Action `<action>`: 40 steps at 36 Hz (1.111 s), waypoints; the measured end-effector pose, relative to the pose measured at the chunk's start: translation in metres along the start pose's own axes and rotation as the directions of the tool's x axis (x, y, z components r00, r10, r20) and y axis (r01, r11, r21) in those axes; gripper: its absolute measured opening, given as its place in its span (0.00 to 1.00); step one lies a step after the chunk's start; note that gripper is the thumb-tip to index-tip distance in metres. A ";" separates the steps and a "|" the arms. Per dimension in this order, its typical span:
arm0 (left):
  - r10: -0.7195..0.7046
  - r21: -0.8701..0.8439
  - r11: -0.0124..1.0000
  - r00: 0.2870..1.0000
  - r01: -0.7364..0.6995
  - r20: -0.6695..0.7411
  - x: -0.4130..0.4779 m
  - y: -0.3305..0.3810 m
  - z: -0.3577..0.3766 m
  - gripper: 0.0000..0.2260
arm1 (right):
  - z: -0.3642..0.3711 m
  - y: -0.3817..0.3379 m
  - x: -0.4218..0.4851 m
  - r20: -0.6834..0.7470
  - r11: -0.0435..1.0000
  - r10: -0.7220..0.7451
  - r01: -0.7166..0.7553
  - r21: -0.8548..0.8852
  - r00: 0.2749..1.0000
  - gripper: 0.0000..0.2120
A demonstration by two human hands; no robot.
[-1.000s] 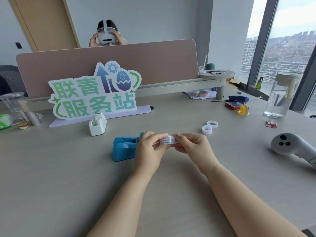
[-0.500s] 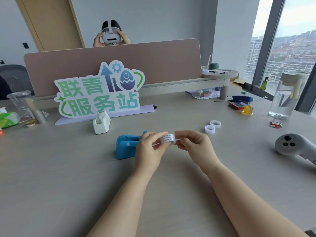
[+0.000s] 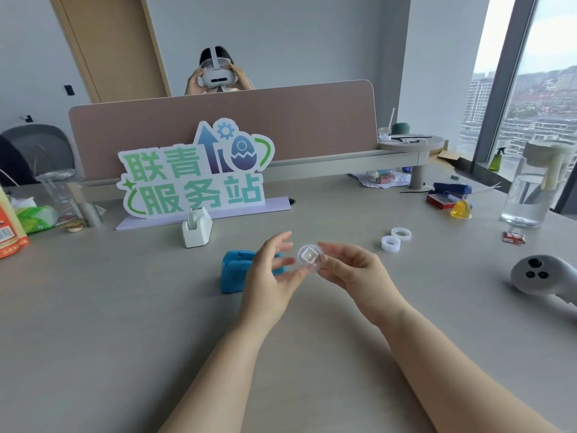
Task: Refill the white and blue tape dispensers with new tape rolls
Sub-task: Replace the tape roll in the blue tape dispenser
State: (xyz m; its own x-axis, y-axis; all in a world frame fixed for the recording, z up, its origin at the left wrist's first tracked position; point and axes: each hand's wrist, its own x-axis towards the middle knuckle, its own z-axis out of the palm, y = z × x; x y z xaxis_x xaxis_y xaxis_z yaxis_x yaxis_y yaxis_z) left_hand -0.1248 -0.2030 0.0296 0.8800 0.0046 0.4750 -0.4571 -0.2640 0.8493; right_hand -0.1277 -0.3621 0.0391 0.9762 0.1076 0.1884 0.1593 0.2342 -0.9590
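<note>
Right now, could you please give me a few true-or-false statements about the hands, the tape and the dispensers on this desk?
1. The right hand holds the tape roll above the desk. True.
2. The left hand is clenched in a fist. False: its fingers are spread open beside the roll.
3. The white dispenser stands in front of the sign. True.
4. The blue dispenser sits to the right of the water jug. False: it sits well to the left of the jug, just behind the left hand.
5. Two spare rolls lie on the desk, right of the hands. True.
</note>
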 end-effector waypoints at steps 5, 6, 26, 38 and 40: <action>0.421 0.568 0.734 0.906 -0.372 0.049 0.003 0.002 -0.023 0.27 | 0.013 -0.005 0.014 -0.009 0.993 0.093 -0.092 0.067 0.996 0.10; 0.444 0.617 0.684 0.893 -0.390 0.072 0.006 0.001 -0.028 0.27 | 0.019 -0.007 0.019 0.006 0.992 0.113 -0.113 0.057 0.994 0.09; 0.099 0.259 0.964 0.984 -0.059 -0.145 0.042 -0.032 -0.101 0.11 | 0.079 0.002 0.082 -0.109 0.837 -0.183 0.097 -0.538 0.977 0.06; 0.028 0.309 0.951 0.995 0.003 -0.094 0.040 -0.051 -0.109 0.13 | 0.072 0.054 0.082 0.180 0.336 -0.607 0.456 -0.824 0.774 0.13; 0.031 0.310 0.951 0.996 -0.003 -0.084 0.040 -0.051 -0.109 0.13 | 0.073 0.057 0.081 0.200 0.338 -0.596 0.469 -0.816 0.777 0.14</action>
State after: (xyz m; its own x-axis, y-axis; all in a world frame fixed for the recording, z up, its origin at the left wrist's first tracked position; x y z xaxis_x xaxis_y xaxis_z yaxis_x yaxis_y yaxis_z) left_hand -0.0807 -0.0846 0.0304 0.8515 0.0776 0.5186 -0.3972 -0.5503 0.7345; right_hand -0.0498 -0.2696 0.0150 0.6345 0.1368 0.7607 0.6316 -0.6591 -0.4083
